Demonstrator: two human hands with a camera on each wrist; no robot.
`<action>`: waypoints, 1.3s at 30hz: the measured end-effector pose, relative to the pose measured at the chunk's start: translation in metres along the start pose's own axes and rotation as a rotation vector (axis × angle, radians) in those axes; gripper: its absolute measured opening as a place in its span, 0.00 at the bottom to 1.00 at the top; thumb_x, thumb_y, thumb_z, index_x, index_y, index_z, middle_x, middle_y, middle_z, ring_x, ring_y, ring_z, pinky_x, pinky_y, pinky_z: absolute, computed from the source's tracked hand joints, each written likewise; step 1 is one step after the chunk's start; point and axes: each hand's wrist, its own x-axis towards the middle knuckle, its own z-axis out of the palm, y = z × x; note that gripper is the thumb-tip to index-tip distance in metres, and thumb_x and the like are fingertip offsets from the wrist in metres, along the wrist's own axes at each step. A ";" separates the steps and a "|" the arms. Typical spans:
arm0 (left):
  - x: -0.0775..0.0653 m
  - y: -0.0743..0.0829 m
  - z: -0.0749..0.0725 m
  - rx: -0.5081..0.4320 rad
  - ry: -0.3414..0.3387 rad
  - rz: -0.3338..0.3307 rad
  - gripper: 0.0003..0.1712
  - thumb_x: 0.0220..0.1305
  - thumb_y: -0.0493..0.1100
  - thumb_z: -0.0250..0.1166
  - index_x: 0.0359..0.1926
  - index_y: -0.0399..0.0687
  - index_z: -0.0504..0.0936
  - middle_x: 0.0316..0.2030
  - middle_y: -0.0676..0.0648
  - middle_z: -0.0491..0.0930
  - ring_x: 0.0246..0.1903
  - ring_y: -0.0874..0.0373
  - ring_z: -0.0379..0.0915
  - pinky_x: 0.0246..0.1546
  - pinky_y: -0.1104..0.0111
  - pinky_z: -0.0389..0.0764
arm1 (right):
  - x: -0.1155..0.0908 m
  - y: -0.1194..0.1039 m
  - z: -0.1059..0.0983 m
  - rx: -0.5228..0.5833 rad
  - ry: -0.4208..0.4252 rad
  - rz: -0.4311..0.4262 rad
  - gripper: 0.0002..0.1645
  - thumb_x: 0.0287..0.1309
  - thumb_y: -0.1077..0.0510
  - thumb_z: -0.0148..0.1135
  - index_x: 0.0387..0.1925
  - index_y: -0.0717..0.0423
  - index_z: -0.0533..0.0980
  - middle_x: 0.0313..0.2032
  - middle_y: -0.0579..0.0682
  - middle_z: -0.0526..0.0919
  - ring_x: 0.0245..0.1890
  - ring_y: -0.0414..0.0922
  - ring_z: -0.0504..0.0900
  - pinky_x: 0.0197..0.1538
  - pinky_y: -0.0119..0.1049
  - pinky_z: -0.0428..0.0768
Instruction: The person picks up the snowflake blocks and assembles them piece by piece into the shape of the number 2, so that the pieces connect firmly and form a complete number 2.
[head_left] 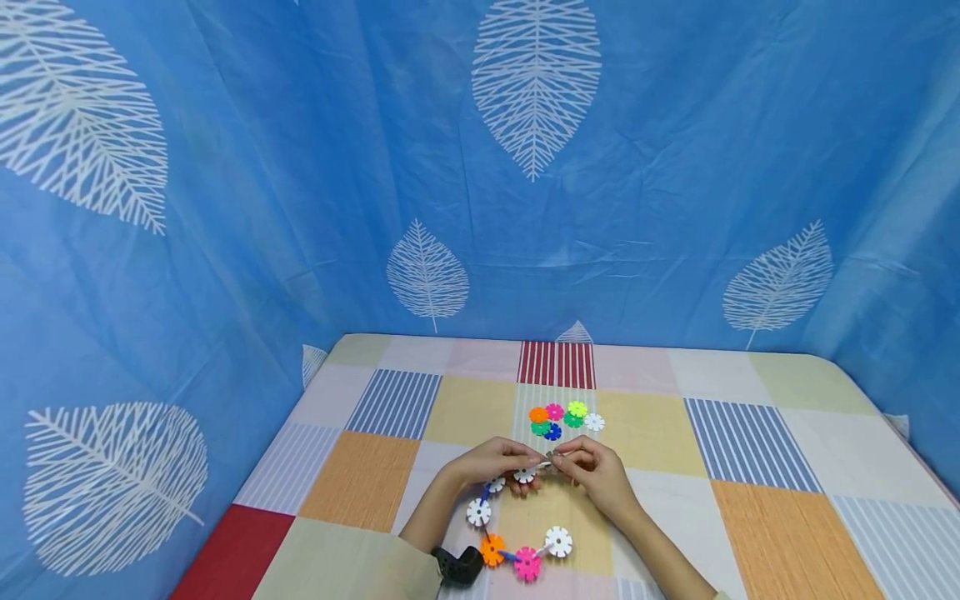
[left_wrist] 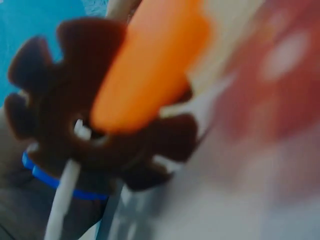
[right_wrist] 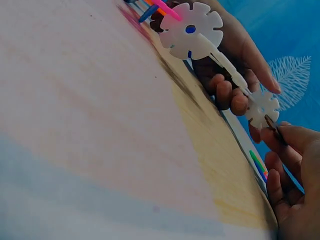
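My left hand (head_left: 498, 460) pinches a white notched disc (right_wrist: 263, 109) at the end of a chain of slotted-together discs. Between the thumb and fingertips of my right hand (head_left: 600, 477) is a dark brown notched disc (right_wrist: 274, 129), its edge right at the white disc's rim. The chain curves down from the left hand past a white disc (head_left: 478, 512), an orange disc (head_left: 492, 551) and a pink disc (head_left: 527, 564) to a white end disc (head_left: 558, 542). Close up in the left wrist view, a brown disc (left_wrist: 45, 105) has an orange disc (left_wrist: 155, 65) slotted into it.
Beyond the hands lies a small group of loose discs, among them an orange disc (head_left: 538, 414), a blue disc (head_left: 552, 432) and a yellow disc (head_left: 577, 408). A patchwork cloth (head_left: 765, 525) covers the table. Blue leaf-print curtains (head_left: 637, 208) hang behind and at both sides.
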 end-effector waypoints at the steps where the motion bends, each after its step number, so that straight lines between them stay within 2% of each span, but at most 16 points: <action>1: 0.000 0.000 0.001 -0.001 0.017 -0.006 0.18 0.67 0.44 0.55 0.49 0.35 0.79 0.28 0.44 0.82 0.21 0.62 0.75 0.26 0.72 0.79 | 0.002 0.005 -0.002 -0.031 0.014 -0.014 0.08 0.55 0.62 0.63 0.36 0.62 0.78 0.27 0.56 0.83 0.24 0.44 0.77 0.26 0.30 0.76; 4: 0.001 -0.001 0.003 -0.015 0.061 -0.025 0.17 0.66 0.45 0.57 0.47 0.36 0.80 0.24 0.47 0.81 0.19 0.63 0.72 0.22 0.75 0.76 | 0.012 0.020 -0.011 -0.228 0.135 -0.090 0.10 0.54 0.59 0.65 0.38 0.59 0.80 0.32 0.52 0.83 0.29 0.41 0.77 0.32 0.30 0.76; 8: 0.002 -0.001 0.003 -0.018 0.082 -0.027 0.17 0.65 0.45 0.57 0.46 0.37 0.81 0.23 0.48 0.80 0.18 0.63 0.70 0.21 0.76 0.75 | 0.028 0.035 -0.030 -0.578 0.352 -0.121 0.18 0.49 0.59 0.68 0.43 0.61 0.80 0.39 0.59 0.80 0.37 0.50 0.72 0.41 0.40 0.70; 11: 0.002 -0.001 0.003 -0.011 0.088 -0.026 0.17 0.65 0.45 0.57 0.46 0.37 0.81 0.23 0.49 0.80 0.17 0.63 0.69 0.20 0.76 0.74 | 0.034 0.043 -0.040 -0.727 0.374 -0.112 0.20 0.46 0.59 0.70 0.42 0.65 0.80 0.40 0.64 0.77 0.39 0.57 0.69 0.42 0.48 0.66; 13: 0.002 -0.001 0.003 -0.010 0.090 -0.029 0.17 0.65 0.46 0.57 0.46 0.37 0.81 0.22 0.49 0.79 0.16 0.63 0.68 0.20 0.76 0.73 | 0.034 0.045 -0.043 -0.761 0.358 -0.102 0.18 0.45 0.59 0.71 0.39 0.64 0.81 0.39 0.64 0.77 0.39 0.58 0.69 0.42 0.50 0.65; 15: 0.002 -0.001 0.003 -0.004 0.094 -0.032 0.17 0.65 0.46 0.58 0.46 0.37 0.81 0.21 0.49 0.79 0.16 0.63 0.67 0.19 0.76 0.72 | 0.033 0.046 -0.044 -0.724 0.350 -0.087 0.16 0.44 0.59 0.71 0.37 0.62 0.81 0.37 0.61 0.78 0.38 0.55 0.70 0.41 0.46 0.66; 17: 0.002 -0.002 0.004 0.004 0.099 -0.032 0.18 0.64 0.47 0.58 0.45 0.38 0.82 0.21 0.49 0.78 0.16 0.63 0.66 0.19 0.76 0.71 | 0.030 0.045 -0.044 -0.628 0.335 -0.080 0.13 0.47 0.59 0.70 0.35 0.60 0.79 0.34 0.56 0.79 0.35 0.50 0.72 0.40 0.39 0.70; 20: 0.002 -0.002 0.003 0.006 0.091 -0.031 0.18 0.65 0.48 0.57 0.45 0.38 0.82 0.21 0.50 0.79 0.16 0.64 0.66 0.18 0.76 0.71 | 0.024 0.041 -0.041 -0.384 0.267 -0.086 0.11 0.50 0.61 0.68 0.37 0.59 0.78 0.30 0.52 0.80 0.29 0.42 0.76 0.34 0.28 0.75; 23: 0.002 -0.003 0.001 0.001 0.087 -0.030 0.18 0.65 0.48 0.56 0.46 0.38 0.81 0.21 0.50 0.79 0.16 0.64 0.66 0.18 0.77 0.71 | 0.015 0.036 -0.037 -0.124 0.159 -0.111 0.12 0.52 0.65 0.65 0.40 0.63 0.78 0.29 0.55 0.81 0.26 0.41 0.80 0.30 0.29 0.80; 25: 0.001 -0.004 0.000 0.011 0.101 -0.025 0.19 0.65 0.48 0.56 0.46 0.37 0.81 0.21 0.50 0.79 0.16 0.64 0.66 0.19 0.77 0.71 | 0.011 0.032 -0.033 -0.007 0.102 -0.113 0.13 0.52 0.66 0.64 0.42 0.67 0.77 0.29 0.58 0.81 0.27 0.41 0.81 0.30 0.32 0.81; 27: 0.001 -0.005 -0.001 0.021 0.119 -0.021 0.19 0.65 0.48 0.57 0.45 0.37 0.82 0.21 0.50 0.79 0.16 0.64 0.66 0.20 0.76 0.71 | 0.009 0.029 -0.030 0.047 0.077 -0.113 0.13 0.52 0.68 0.63 0.41 0.70 0.77 0.30 0.59 0.82 0.27 0.41 0.82 0.31 0.34 0.82; 30: 0.001 -0.006 -0.002 0.036 0.135 -0.015 0.20 0.65 0.49 0.57 0.45 0.37 0.82 0.21 0.50 0.78 0.17 0.64 0.66 0.23 0.76 0.72 | 0.008 0.027 -0.028 0.070 0.063 -0.110 0.11 0.52 0.69 0.63 0.38 0.71 0.77 0.29 0.58 0.82 0.28 0.42 0.82 0.31 0.35 0.82; 35: 0.000 -0.006 0.000 0.047 0.141 -0.011 0.19 0.64 0.49 0.58 0.43 0.37 0.83 0.20 0.51 0.78 0.17 0.64 0.66 0.23 0.76 0.72 | 0.007 0.030 -0.027 0.113 -0.017 -0.114 0.09 0.53 0.70 0.61 0.37 0.72 0.75 0.29 0.61 0.81 0.27 0.47 0.83 0.32 0.40 0.82; 39: -0.001 -0.005 0.000 0.040 0.135 -0.015 0.19 0.64 0.50 0.58 0.42 0.38 0.83 0.19 0.51 0.77 0.16 0.64 0.65 0.21 0.76 0.71 | 0.006 0.027 -0.025 0.089 -0.051 -0.130 0.08 0.53 0.69 0.62 0.36 0.69 0.76 0.29 0.60 0.82 0.27 0.48 0.83 0.32 0.39 0.82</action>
